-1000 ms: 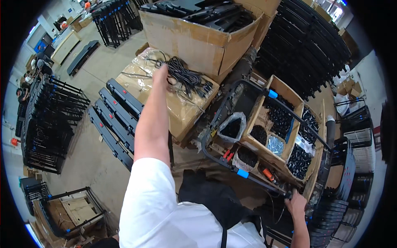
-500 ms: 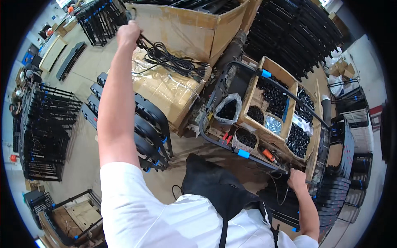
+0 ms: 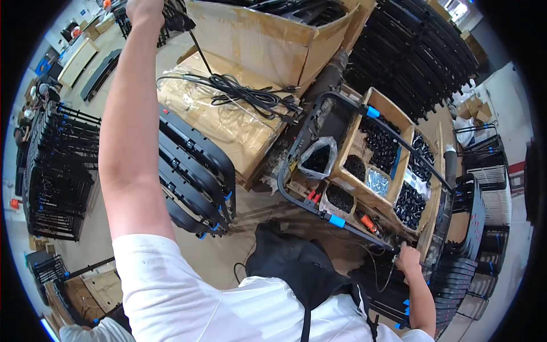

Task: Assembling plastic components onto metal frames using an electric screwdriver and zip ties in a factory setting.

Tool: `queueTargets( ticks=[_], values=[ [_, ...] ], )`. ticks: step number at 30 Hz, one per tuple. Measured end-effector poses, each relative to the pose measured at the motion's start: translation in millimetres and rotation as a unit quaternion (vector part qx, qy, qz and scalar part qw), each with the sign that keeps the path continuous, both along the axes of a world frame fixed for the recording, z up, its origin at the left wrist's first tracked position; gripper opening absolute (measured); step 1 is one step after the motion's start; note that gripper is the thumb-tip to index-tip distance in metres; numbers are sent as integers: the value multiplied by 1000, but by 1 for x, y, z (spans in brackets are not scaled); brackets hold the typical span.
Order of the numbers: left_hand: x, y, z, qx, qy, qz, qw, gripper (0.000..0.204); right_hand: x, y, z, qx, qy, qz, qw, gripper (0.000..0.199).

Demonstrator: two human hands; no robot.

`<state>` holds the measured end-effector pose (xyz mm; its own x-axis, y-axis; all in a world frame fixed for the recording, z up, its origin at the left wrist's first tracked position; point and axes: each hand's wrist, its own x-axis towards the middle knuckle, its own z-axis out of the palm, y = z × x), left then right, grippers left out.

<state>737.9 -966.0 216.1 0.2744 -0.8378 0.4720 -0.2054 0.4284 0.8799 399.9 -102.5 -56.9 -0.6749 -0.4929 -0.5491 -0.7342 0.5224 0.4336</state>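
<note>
My left hand (image 3: 145,10) is raised at the top left, closed at the picture's edge, and seems to grip a black cord. Beside it is a dark bunch I cannot make out. From there the taut cord drops to a loose heap of black power cords (image 3: 250,94), plugs showing, on a taped cardboard box (image 3: 239,139). At the lower right my right hand (image 3: 407,259) is closed around the near end of a black metal tube frame (image 3: 364,232) with blue sleeves. This frame lies across wooden parts bins (image 3: 373,185).
The bins hold black knobs and silver bolts (image 3: 377,181). An orange-handled tool (image 3: 369,223) and a bag of black parts (image 3: 318,157) sit near the frame. Curved black frames (image 3: 196,165) stand left of the box. A tall stack of black frames (image 3: 410,54) rises behind. Another person's white sleeve (image 3: 102,330) shows lower left.
My left hand has moved up and left, drawing the cord upward from the heap. My right hand stays on the frame. The view has shifted slightly, and a person's sleeve has appeared at lower left.
</note>
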Motion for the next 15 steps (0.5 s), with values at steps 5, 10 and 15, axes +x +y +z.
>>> queueTargets(
  ticks=[5, 10, 15],
  values=[
    [-7, -35, 25, -5, 184, -44, 982, 41, -7, -3, -5, -86, -8, 40, 995, 45],
    [-41, -16, 33, 11, 195, -228, 954, 43, 16, -22, 29, -159, 24, -95, 982, 51],
    [-86, 40, 26, -1, 157, -343, 926, 29, 20, -13, 26, -15, -46, -62, 997, 40]
  ],
)
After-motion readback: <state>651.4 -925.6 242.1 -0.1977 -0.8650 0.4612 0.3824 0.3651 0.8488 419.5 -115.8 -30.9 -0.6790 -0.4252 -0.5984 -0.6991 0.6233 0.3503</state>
